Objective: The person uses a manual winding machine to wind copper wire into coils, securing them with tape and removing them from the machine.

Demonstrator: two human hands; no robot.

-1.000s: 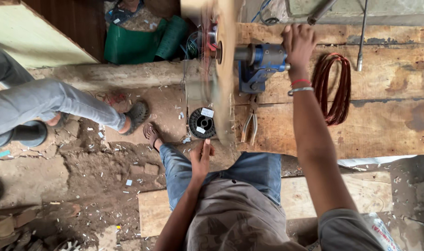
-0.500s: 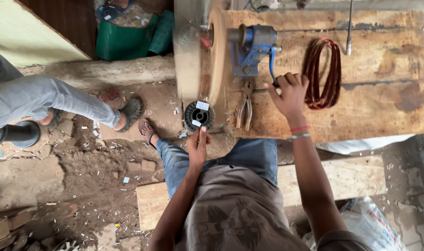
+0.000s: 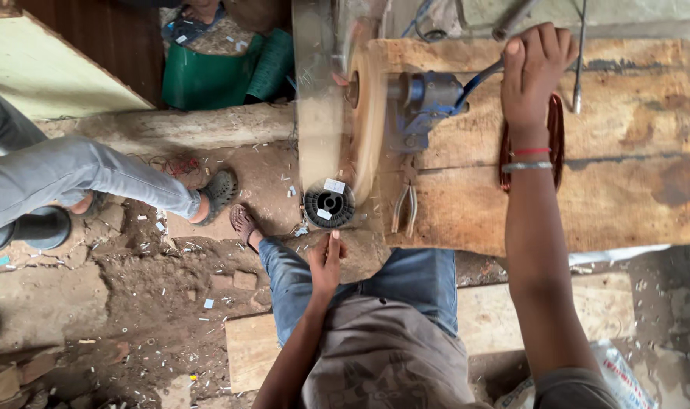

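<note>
My right hand (image 3: 538, 72) is shut on the handle of a blue crank (image 3: 477, 79) at the far side of a wooden bench (image 3: 625, 189). The crank belongs to a blue hand winder (image 3: 424, 102) that carries a large wooden disc (image 3: 367, 121), blurred with spin. My left hand (image 3: 326, 261) rests over my knee, fingers together, pointing at a black wire spool (image 3: 330, 204) just in front of it. Whether it pinches a fine wire is too small to tell. A coil of copper wire (image 3: 554, 151) lies under my right wrist.
Pliers (image 3: 405, 208) lie on the bench near the disc. Another person's grey-trousered leg (image 3: 95, 178) and sandal (image 3: 216, 193) reach in from the left over the dirt floor. A green container (image 3: 224, 72) stands behind. A metal rod (image 3: 579, 60) lies at the bench's far side.
My right hand has swung round with the crank: up at the far side, down toward me, now back at the far side. My left hand has stayed by the spool.
</note>
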